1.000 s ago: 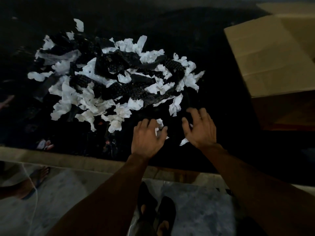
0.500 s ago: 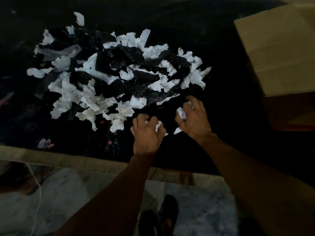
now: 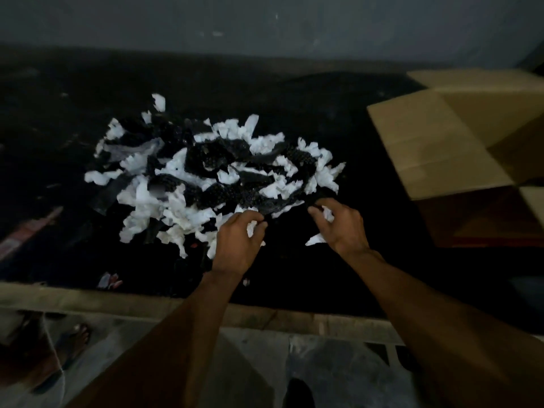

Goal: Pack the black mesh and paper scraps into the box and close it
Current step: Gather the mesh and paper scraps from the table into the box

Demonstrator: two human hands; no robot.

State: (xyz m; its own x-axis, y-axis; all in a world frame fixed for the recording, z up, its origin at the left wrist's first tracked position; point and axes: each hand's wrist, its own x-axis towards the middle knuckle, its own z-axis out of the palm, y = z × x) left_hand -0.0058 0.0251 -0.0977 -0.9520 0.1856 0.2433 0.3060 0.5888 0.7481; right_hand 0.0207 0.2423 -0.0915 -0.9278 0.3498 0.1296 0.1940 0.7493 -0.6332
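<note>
— What do we have under everything?

— A wide black surface [image 3: 73, 113], flecked with pale specks, with a pale worn edge [image 3: 88, 301] along our near side.

— And lying on it?

— In the middle we see a heap of white paper scraps [image 3: 141, 201] tangled with black mesh [image 3: 229, 192]. At the right stands a cardboard box [image 3: 435, 142], flaps open. Near the front edge, left, lies a small coloured scrap [image 3: 109, 280], and a reddish strip [image 3: 26, 231] further left.

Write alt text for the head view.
A left hand and right hand each grip white paper scraps at the near edge of a pile of paper and black mesh on a dark table. An open cardboard box stands at right.
</note>
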